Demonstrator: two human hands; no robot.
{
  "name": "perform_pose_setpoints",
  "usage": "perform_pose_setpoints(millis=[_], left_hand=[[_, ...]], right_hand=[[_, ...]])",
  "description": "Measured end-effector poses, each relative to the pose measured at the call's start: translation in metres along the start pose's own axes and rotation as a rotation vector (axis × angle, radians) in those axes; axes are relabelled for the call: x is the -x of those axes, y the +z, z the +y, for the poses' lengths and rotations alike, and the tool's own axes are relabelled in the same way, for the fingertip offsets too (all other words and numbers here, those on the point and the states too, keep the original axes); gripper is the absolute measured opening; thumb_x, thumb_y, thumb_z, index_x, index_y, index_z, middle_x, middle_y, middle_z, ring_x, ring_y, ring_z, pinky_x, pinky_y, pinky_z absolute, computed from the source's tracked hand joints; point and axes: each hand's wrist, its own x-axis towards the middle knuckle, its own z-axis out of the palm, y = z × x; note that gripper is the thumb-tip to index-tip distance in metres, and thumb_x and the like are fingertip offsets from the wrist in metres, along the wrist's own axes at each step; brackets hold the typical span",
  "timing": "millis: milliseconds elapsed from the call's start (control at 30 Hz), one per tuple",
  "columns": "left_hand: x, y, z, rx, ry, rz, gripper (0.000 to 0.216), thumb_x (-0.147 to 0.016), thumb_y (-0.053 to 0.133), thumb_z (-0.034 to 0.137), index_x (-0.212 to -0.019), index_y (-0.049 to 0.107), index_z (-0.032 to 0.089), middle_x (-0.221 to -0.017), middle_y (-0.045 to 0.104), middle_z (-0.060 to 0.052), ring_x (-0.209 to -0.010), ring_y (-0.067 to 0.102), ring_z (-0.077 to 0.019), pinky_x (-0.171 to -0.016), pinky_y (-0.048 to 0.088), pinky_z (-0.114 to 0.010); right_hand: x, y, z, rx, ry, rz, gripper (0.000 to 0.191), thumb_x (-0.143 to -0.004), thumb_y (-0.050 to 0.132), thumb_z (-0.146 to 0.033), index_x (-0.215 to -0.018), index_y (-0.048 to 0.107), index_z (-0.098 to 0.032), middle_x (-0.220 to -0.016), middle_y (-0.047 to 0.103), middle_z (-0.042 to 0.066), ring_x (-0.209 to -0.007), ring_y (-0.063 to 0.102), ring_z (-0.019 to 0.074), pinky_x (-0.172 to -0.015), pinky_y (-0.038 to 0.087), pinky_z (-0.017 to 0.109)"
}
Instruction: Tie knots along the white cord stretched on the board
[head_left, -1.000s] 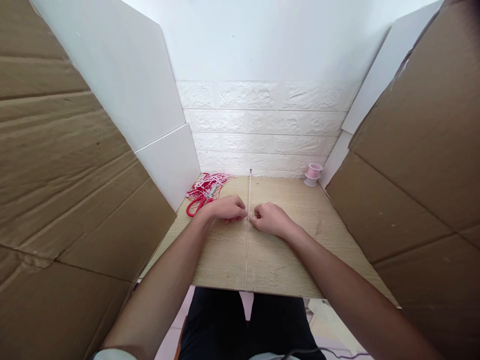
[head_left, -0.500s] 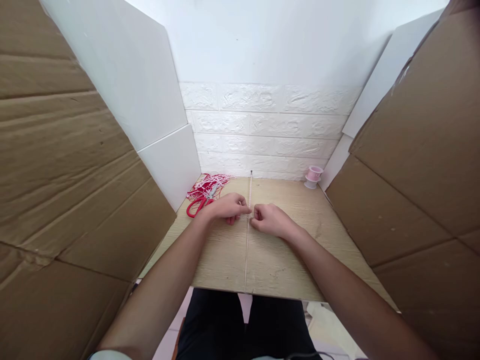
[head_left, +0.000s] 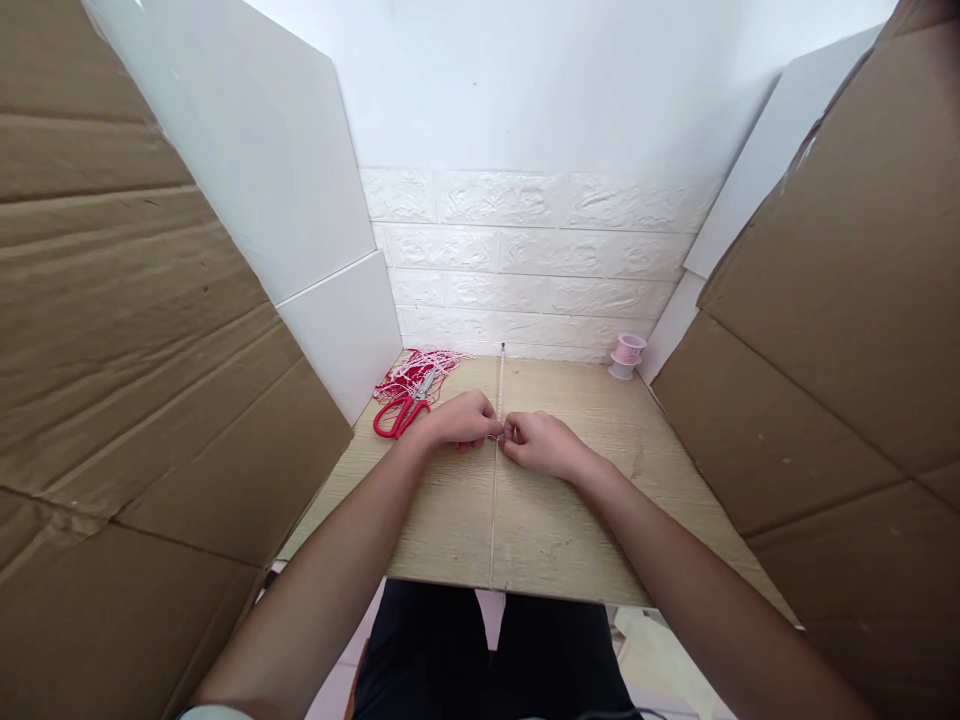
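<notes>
A thin pale braided cord (head_left: 501, 385) runs from a small hook or nail (head_left: 503, 346) at the back of the table toward me, and continues as a fine taut strand to the front edge. My left hand (head_left: 466, 418) is closed in a pinch at the left of the cord, with fine thread at its fingertips. Facing it from the right, my right hand (head_left: 541, 441) also pinches thread beside the cord. The two sets of fingertips almost meet. The exact loop or knot between them is too small to make out.
Red-handled scissors (head_left: 403, 413) lie left of my left hand, against a heap of red and white cords (head_left: 427, 370). A spool of pink thread (head_left: 627, 356) stands at the back right. Cardboard walls (head_left: 300, 420) flank the wooden table (head_left: 570, 540).
My hands have come slightly closer together at the cord. The fingers of my left hand have curled inward, and the thread stretched between the hands shows less.
</notes>
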Motion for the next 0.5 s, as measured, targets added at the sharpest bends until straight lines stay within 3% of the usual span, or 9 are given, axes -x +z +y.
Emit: perform_pose_setpoints(millis=[500], left_hand=[[-0.0006, 0.0020, 0.0005, -0.018, -0.025, 0.026, 0.029, -0.073, 0.054, 0.042, -0.066, 0.058, 0.014, -0.054, 0.056, -0.002, -0.040, 0.048, -0.0105, -0.033, 0.033, -0.020]], right_hand=[[0.0001, -0.0016, -0.0020, 0.010, 0.025, -0.027, 0.015, -0.081, 0.052, -0.033, -0.077, 0.059, -0.020, -0.075, 0.063, -0.001, -0.069, 0.052, 0.0134, -0.058, 0.026, 0.025]])
